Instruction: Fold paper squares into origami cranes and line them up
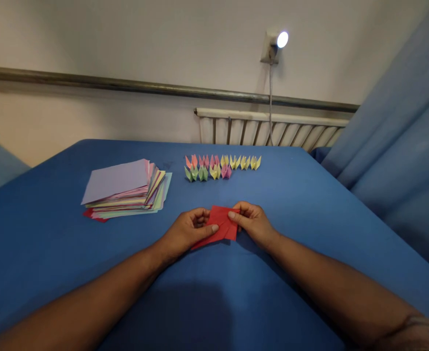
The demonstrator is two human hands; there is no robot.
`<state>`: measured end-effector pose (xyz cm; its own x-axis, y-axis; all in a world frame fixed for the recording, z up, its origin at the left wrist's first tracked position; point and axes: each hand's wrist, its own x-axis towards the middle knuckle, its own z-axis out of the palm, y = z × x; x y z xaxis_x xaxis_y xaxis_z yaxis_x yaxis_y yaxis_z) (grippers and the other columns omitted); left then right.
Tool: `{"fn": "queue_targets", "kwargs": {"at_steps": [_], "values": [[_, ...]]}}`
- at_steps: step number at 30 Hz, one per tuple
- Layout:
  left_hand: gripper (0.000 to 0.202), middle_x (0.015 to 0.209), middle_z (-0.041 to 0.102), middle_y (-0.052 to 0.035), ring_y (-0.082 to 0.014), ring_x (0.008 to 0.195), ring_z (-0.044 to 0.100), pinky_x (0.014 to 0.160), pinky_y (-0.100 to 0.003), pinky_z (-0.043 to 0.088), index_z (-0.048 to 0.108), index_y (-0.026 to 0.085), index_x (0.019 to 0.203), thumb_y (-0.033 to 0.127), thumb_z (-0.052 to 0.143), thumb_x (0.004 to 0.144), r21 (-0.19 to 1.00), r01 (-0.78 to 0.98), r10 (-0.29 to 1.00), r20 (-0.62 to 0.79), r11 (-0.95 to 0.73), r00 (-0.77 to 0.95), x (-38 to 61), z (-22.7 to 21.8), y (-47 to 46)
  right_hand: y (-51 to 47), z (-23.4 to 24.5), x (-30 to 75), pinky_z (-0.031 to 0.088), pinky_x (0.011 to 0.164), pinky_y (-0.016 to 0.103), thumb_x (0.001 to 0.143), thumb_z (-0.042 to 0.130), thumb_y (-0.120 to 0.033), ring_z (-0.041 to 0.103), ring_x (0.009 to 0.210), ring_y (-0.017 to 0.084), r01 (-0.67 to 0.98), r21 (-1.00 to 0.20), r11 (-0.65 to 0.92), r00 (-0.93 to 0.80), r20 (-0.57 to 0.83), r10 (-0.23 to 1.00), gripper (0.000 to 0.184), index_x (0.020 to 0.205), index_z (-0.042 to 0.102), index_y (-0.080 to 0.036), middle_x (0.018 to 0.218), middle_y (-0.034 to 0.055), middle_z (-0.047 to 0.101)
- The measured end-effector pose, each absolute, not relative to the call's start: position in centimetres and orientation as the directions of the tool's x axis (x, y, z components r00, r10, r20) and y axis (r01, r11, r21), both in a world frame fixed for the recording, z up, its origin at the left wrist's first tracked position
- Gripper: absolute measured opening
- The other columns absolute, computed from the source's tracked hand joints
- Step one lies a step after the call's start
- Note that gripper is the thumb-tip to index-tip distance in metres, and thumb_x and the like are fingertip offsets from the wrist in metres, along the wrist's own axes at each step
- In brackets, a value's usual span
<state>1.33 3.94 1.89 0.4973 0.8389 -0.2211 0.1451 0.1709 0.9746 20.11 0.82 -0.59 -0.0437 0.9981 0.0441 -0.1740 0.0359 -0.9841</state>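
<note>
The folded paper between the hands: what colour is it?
Red; the paper shows best in the head view.

Plain indoor room: radiator [273,129], wall pipe [126,85], curtain [393,122]

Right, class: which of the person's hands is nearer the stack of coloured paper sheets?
Left. The left hand lies just right of the stack; the right hand is farther right, across the red paper.

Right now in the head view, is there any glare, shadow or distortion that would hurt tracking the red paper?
Head view: the wall lamp blows out to a white spot, with no glare on the red paper. A soft dark shadow lies on the blue table between the forearms, short of the paper. The wall rail bows, which suggests wide-angle distortion. The left hand and right hand look sharp, both pinching the paper.
</note>
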Motion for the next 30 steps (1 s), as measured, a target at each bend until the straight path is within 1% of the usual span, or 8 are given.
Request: {"fn": "queue_targets", "kwargs": {"at_steps": [4, 7, 12, 16, 18, 21, 25, 30], "values": [[0.028, 0.07, 0.065, 0.0022, -0.0103, 0.062, 0.057, 0.06, -0.022, 0.044, 0.063, 0.015, 0.077, 0.036, 0.078, 0.064, 0.964, 0.165, 0.767, -0.266, 0.209, 0.584, 1.3, 2.3, 3.6, 0.5, -0.8, 19.8, 0.037, 0.05, 0.022, 0.067, 0.073, -0.048, 0.044, 0.048, 0.007, -0.156, -0.988, 0.018, -0.146, 0.041, 0.988, 0.035, 0.064, 0.054, -0.018, 0.054, -0.006, 0.053], [0.026, 0.061, 0.059, 0.0051, -0.0082, 0.055, 0.052, 0.055, -0.02, 0.04, 0.06, 0.016, 0.069, 0.033, 0.079, 0.063, 0.957, 0.17, 0.74, -0.291, 0.237, 0.607, 1.3, 2.3, 3.3, 0.3, -1.0, 19.5, 0.04, 0.054, 0.023, 0.067, 0.074, -0.048, 0.049, 0.052, 0.008, -0.175, -0.985, 0.01, -0.141, 0.035, 0.989, 0.034, 0.067, 0.056, -0.018, 0.059, -0.005, 0.057], [0.031, 0.07, 0.065, 0.0003, -0.0124, 0.061, 0.058, 0.059, -0.024, 0.044, 0.061, 0.015, 0.079, 0.034, 0.079, 0.063, 0.955, 0.035, 0.843, -0.277, 0.294, 0.461, 1.6, 2.0, 2.8, -0.3, -0.7, 18.6, 0.046, 0.062, 0.024, 0.066, 0.077, -0.045, 0.056, 0.063, 0.01, -0.226, -0.974, -0.004, -0.11, 0.022, 0.994, 0.035, 0.083, 0.059, -0.019, 0.073, -0.003, 0.062], [0.033, 0.081, 0.068, -0.0043, -0.0157, 0.07, 0.062, 0.069, -0.028, 0.048, 0.062, 0.014, 0.088, 0.033, 0.077, 0.067, 0.945, -0.131, 0.896, -0.231, 0.299, 0.38, 1.7, 1.9, 2.6, -0.9, -0.7, 17.7, 0.047, 0.057, 0.024, 0.062, 0.079, -0.046, 0.057, 0.057, 0.01, -0.246, -0.964, -0.098, -0.229, -0.04, 0.972, 0.039, 0.079, 0.058, -0.019, 0.069, -0.0025, 0.063], [0.032, 0.079, 0.068, -0.0041, -0.0148, 0.068, 0.061, 0.067, -0.027, 0.047, 0.062, 0.013, 0.09, 0.032, 0.077, 0.067, 0.942, -0.161, 0.901, -0.217, 0.294, 0.375, 1.7, 2.0, 2.7, -0.9, -0.8, 17.6, 0.049, 0.057, 0.025, 0.062, 0.078, -0.048, 0.06, 0.058, 0.011, -0.287, -0.952, -0.109, -0.214, -0.047, 0.976, 0.039, 0.074, 0.055, -0.019, 0.068, -0.0015, 0.065], [0.032, 0.075, 0.067, -0.0019, -0.0127, 0.062, 0.058, 0.061, -0.024, 0.043, 0.062, 0.014, 0.09, 0.029, 0.077, 0.066, 0.945, -0.146, 0.901, -0.221, 0.292, 0.373, 1.6, 2.0, 2.8, -0.5, -0.7, 18.0, 0.05, 0.05, 0.025, 0.066, 0.075, -0.051, 0.065, 0.055, 0.015, -0.325, -0.936, -0.136, -0.143, -0.093, 0.985, 0.041, 0.074, 0.05, -0.02, 0.062, -0.0026, 0.065], [0.031, 0.071, 0.064, 0.0021, -0.0104, 0.059, 0.055, 0.057, -0.022, 0.039, 0.061, 0.015, 0.087, 0.021, 0.078, 0.062, 0.951, -0.099, 0.908, -0.245, 0.294, 0.339, 1.5, 2.0, 2.8, -0.1, -0.5, 18.5, 0.04, 0.036, 0.017, 0.067, 0.073, -0.052, 0.059, 0.04, 0.011, -0.27, -0.96, -0.08, -0.065, -0.065, 0.996, 0.041, 0.077, 0.05, -0.02, 0.047, -0.0078, 0.056], [0.029, 0.078, 0.067, -0.0019, -0.0147, 0.068, 0.06, 0.063, -0.026, 0.043, 0.062, 0.015, 0.09, 0.024, 0.075, 0.065, 0.949, -0.107, 0.898, -0.239, 0.296, 0.369, 1.5, 2.0, 2.8, -0.2, -0.4, 18.5, 0.041, 0.036, 0.018, 0.068, 0.073, -0.049, 0.056, 0.04, 0.009, -0.219, -0.975, -0.043, -0.071, -0.028, 0.997, 0.038, 0.078, 0.054, -0.019, 0.054, -0.0058, 0.06]]}}
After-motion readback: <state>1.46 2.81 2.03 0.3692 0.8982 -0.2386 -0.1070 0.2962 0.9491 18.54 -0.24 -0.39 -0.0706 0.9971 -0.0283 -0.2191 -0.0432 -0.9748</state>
